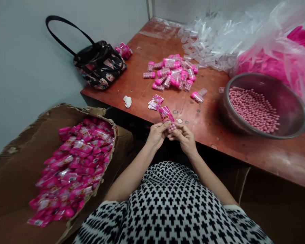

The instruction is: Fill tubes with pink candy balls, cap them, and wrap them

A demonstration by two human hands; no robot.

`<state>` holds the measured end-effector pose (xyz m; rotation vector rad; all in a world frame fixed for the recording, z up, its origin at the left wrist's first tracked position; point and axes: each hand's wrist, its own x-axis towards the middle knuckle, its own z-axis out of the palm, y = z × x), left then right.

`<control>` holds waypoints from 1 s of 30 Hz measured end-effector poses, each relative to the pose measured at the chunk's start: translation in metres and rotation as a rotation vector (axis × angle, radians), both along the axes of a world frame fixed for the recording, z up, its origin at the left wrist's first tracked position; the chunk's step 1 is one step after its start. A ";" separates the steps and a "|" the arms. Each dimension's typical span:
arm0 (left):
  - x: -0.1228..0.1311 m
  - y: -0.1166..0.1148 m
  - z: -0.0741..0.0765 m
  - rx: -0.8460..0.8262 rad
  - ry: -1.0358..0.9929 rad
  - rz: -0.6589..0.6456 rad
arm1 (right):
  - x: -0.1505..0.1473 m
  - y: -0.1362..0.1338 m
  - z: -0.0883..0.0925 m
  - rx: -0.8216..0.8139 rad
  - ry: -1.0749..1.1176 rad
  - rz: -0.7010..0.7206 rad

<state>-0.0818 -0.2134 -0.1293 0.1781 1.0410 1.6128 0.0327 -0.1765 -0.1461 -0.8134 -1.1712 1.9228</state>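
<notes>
Both hands meet at the table's front edge. My left hand (157, 135) pinches the left side of a clear container of pink beads (171, 127), with a pink printed packet (165, 114) at its upper end. On the container's right side are the closed fingers of my right hand (185, 137). Just beyond them lie several pink labels (156, 102) in a small stack. Farther back is a pile of bead-filled containers with pink caps (176, 72), and one more container (197, 97) lies apart to its right.
A grey bowl of pink beads (292, 117) stands at the right, before clear tubes (213, 44) and a bag of pink parts (266, 67). A floral handbag (101, 67) sits at the table's left corner. Pink packets (73, 169) fill a cardboard box (12, 189) at lower left.
</notes>
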 end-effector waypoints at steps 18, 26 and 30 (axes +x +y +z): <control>-0.088 -0.035 -0.009 0.060 0.545 0.514 | -0.031 0.016 0.006 0.049 -0.099 0.089; -0.099 0.064 -0.048 -0.140 1.444 0.174 | -0.019 0.021 0.008 0.112 -0.210 0.091; -0.099 0.065 -0.055 -0.126 1.472 0.195 | -0.018 0.034 0.006 0.128 -0.241 0.085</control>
